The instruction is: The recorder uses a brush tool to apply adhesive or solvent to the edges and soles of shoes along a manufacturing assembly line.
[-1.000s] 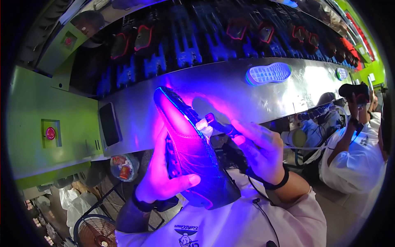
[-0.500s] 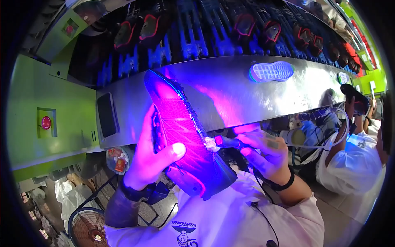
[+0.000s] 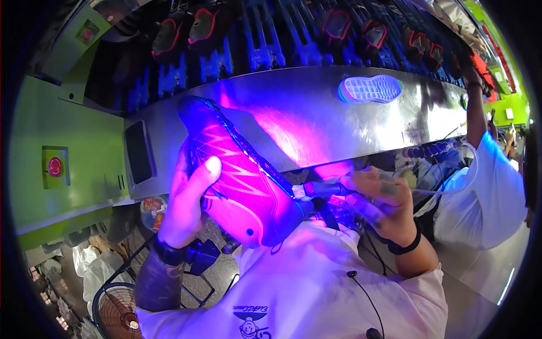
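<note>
A shoe upper (image 3: 240, 169), lit pink and blue, is tilted in front of me, its toe end up at the left and its heel toward my body. My left hand (image 3: 186, 195) grips it from the left side, thumb pressed on its side and fingers hidden behind. My right hand (image 3: 384, 203) is closed round the handle of a small brush (image 3: 322, 189). The pale bristles touch the upper's lower edge, near the heel. Part of the handle is hidden by my fingers.
Beyond the hands runs a metal worktable (image 3: 322, 127), carrying a pale shoe sole (image 3: 371, 89) and a dark flat device (image 3: 140, 152). Shoe uppers (image 3: 202, 25) sit on a dark rack behind. A green cabinet (image 3: 84, 135) stands left, a fan (image 3: 116, 316) lower left, a co-worker (image 3: 474, 192) right.
The upper has turned in my left hand and shifted a little left, its heel raised. The brush has moved along the edge toward the heel. The co-worker's arm now reaches up toward the rack.
</note>
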Tool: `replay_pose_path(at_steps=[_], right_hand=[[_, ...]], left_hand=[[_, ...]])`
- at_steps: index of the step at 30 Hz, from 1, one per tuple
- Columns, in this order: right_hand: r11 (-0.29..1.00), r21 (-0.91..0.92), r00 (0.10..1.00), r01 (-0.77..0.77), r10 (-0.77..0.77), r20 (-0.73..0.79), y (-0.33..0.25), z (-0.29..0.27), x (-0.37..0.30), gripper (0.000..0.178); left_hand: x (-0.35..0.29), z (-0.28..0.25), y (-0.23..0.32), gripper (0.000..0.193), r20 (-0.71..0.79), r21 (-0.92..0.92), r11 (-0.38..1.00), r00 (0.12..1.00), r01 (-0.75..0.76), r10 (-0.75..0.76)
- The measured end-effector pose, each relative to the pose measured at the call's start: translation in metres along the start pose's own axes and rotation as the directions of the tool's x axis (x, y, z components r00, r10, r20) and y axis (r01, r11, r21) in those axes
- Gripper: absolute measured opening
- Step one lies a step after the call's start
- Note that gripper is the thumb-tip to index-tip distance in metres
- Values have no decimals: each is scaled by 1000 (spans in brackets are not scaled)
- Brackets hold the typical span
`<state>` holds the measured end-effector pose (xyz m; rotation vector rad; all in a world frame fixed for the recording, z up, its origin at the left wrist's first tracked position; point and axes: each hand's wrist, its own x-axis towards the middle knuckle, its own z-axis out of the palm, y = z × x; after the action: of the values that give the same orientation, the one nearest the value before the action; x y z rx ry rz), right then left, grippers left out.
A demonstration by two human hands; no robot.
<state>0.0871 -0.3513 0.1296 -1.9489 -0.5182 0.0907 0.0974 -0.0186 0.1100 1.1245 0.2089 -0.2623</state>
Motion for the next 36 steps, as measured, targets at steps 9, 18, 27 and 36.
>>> replay_pose_path(at_steps=[9,18,27,36], right_hand=[[940,-241,968,241,-250,-10,-9,-15,21,42],[823,-352,884,446,-465,33,-23,-27,47,42],[773,-318,823,549,-567,43,-40,-41,64,41],[745,-262,782,614,-619,71,-50,-56,76,39]], left_hand=[[-1,6,-5,43,-26,-121,985,991,125,-129],[-14,21,7,50,69,-236,954,983,184,-172],[-23,31,-11,51,167,-567,798,977,204,-131],[-52,44,-36,59,232,-707,610,932,358,-278]])
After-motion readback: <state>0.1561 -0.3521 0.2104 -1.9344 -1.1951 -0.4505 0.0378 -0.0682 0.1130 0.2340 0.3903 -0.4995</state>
